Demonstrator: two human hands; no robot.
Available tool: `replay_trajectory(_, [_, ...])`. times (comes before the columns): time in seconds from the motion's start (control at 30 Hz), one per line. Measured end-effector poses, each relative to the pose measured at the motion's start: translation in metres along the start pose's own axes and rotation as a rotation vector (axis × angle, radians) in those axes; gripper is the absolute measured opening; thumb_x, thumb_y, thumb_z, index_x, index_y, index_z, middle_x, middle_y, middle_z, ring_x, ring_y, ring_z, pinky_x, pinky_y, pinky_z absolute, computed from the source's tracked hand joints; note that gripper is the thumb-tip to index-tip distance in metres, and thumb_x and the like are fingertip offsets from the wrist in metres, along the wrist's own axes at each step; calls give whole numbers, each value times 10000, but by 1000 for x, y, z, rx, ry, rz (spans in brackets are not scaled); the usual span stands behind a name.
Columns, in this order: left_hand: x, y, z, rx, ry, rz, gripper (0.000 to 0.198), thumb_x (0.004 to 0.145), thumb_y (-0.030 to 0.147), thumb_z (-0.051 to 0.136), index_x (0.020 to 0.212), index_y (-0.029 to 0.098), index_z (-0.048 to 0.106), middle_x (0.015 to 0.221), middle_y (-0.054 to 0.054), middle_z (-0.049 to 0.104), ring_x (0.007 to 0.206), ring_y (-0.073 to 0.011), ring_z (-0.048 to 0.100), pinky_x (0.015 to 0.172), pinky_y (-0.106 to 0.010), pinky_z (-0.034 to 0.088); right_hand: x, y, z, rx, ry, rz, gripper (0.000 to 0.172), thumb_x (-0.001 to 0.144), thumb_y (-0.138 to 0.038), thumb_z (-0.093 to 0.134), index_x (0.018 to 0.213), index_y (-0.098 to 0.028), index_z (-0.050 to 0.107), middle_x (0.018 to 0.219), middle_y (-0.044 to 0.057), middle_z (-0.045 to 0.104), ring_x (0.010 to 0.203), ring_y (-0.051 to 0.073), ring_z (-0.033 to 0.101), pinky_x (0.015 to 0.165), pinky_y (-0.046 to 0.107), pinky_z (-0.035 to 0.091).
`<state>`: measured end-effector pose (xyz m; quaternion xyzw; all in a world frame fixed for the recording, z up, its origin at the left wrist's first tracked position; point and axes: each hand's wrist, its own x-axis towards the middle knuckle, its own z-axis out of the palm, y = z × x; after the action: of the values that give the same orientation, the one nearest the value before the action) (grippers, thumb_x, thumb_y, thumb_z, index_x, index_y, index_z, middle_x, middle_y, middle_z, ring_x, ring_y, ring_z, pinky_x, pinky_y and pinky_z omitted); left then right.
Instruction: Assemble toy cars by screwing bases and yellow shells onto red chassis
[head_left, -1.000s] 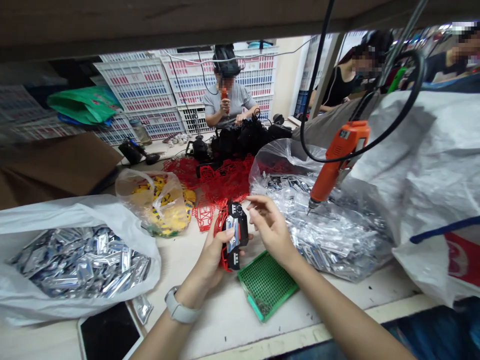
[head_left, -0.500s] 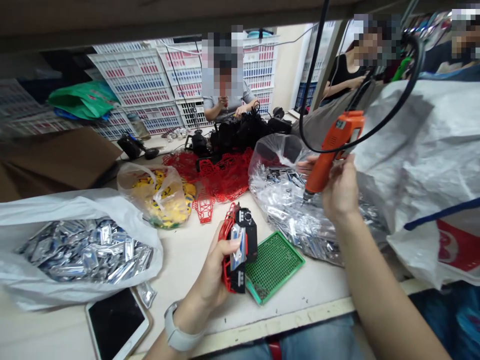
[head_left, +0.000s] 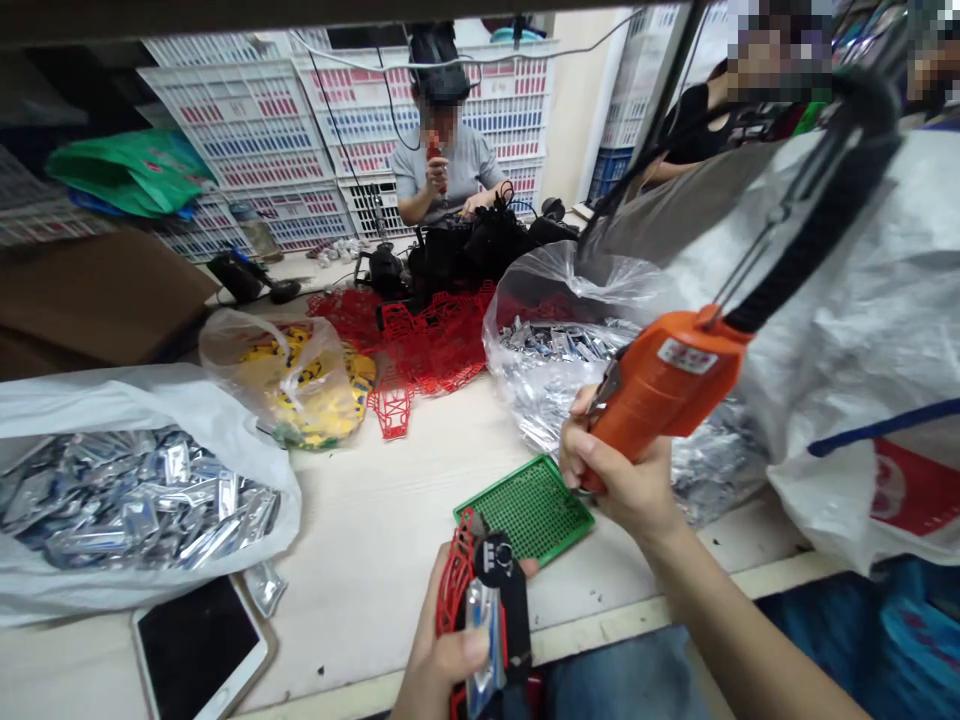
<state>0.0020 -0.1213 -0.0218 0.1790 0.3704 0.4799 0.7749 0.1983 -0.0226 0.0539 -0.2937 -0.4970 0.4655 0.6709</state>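
My left hand (head_left: 442,640) grips a red and black plastic assembly (head_left: 512,610) with a silvery-blue piece (head_left: 484,640) on it, low in the view at the table's front edge. My right hand (head_left: 622,480) is wrapped round an orange electric screwdriver (head_left: 652,385) that hangs from a black cord. The tool's tip is hidden. Just beyond the assembly lies a green perforated tray (head_left: 525,508), below and left of the screwdriver.
An open bag of silvery packets (head_left: 142,500) and a tablet (head_left: 202,645) are at left. Yellow parts (head_left: 322,390) in a bag and red frames (head_left: 435,345) lie mid-table. Another bag of silvery parts (head_left: 562,340) stands right. A person (head_left: 450,160) sits opposite.
My left hand has brought the assembly down nearer the table edge. The screwdriver has come closer, and my right hand now wraps firmly round it. The view has shifted slightly.
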Motion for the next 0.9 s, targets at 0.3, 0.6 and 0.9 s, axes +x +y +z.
replay_trajectory(0.3, [-9,44,11,-177,287,172,421,685,357,876,1059,193,771,1017,-138,801,659,-151,660,380,-121,380,3,32,8,-13,202,-126,243,837,-304,729,989,-231,554,550,-101,535,378,95,484,383,216,412])
replay_trajectory(0.6, [4,36,15,-91,505,182,416,746,368,779,1120,190,738,994,-105,816,789,-226,770,663,-263,613,0,37,10,-37,216,-116,237,822,-307,692,989,-241,536,532,-109,519,366,95,471,377,219,397])
replay_trajectory(0.9, [7,31,12,4,527,238,566,718,420,856,1222,213,704,991,-50,820,777,-192,762,635,-234,581,0,30,14,-59,219,-151,209,832,-251,695,991,-241,560,557,-99,537,384,101,491,386,225,406])
